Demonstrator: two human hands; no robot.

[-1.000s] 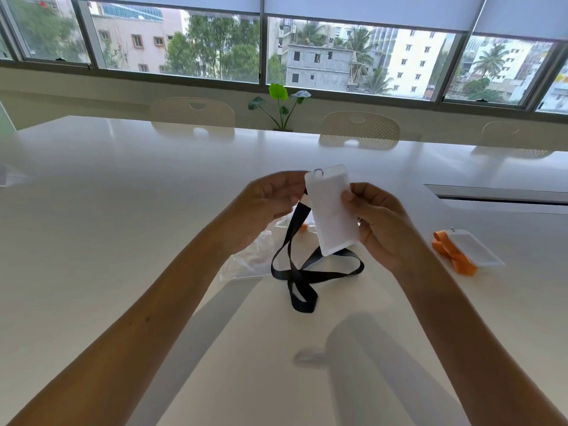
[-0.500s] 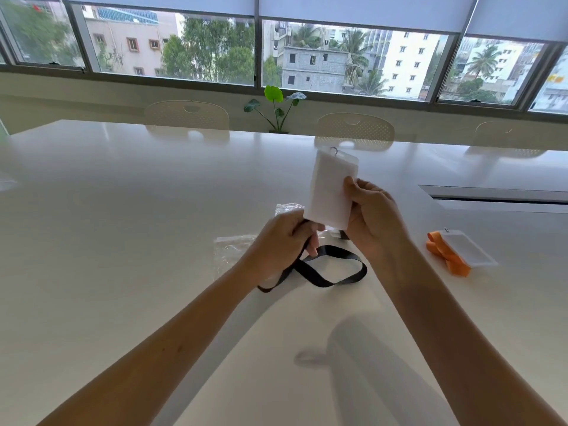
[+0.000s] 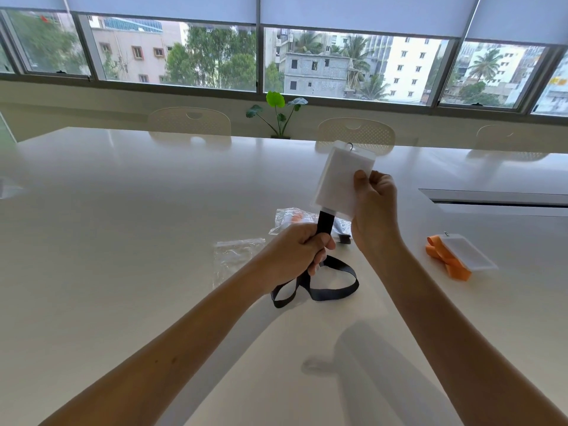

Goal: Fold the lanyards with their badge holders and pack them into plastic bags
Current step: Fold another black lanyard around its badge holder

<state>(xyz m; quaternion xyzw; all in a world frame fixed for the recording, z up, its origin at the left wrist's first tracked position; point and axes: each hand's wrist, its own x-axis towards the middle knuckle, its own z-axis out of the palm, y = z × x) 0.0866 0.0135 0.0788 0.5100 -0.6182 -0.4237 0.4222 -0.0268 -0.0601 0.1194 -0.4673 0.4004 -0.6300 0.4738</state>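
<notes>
Empty plastic bag (image 3: 235, 256) lies flat on the table (image 3: 123, 226) at about 9 o'clock from your hands, mouth side away from you, untouched.

Left hand (image 3: 295, 252): fingers curled tight round the black lanyard (image 3: 319, 287), gripping it just under the holder. A second ago this hand was up beside the card at the same height as the other; it has since dropped toward 6 o'clock and run down the strap. The strap between the two hands now stands taut and near vertical, and the tail below your fist has shrunk to one loose loop trailing on the table toward 5 o'clock, where earlier it lay in a crossed tangle.

Badge holder (image 3: 336, 179): raised higher than before, upright with a slight tilt, metal ring at 12 o'clock.

Right hand (image 3: 373, 210): thumb pressed on the card's near face, the other fingers closed behind its right edge, pinching it.

Behind your hands, at 12 o'clock, sit filled bags (image 3: 295, 218); contents partly hidden. At 3 o'clock, well apart, an orange lanyard with its holder (image 3: 458, 255) lies folded but unbagged.

Reading: you've straightened the strap, so folding it against the card looks like the step in hand. Bagging is not yet begun for this one.
</notes>
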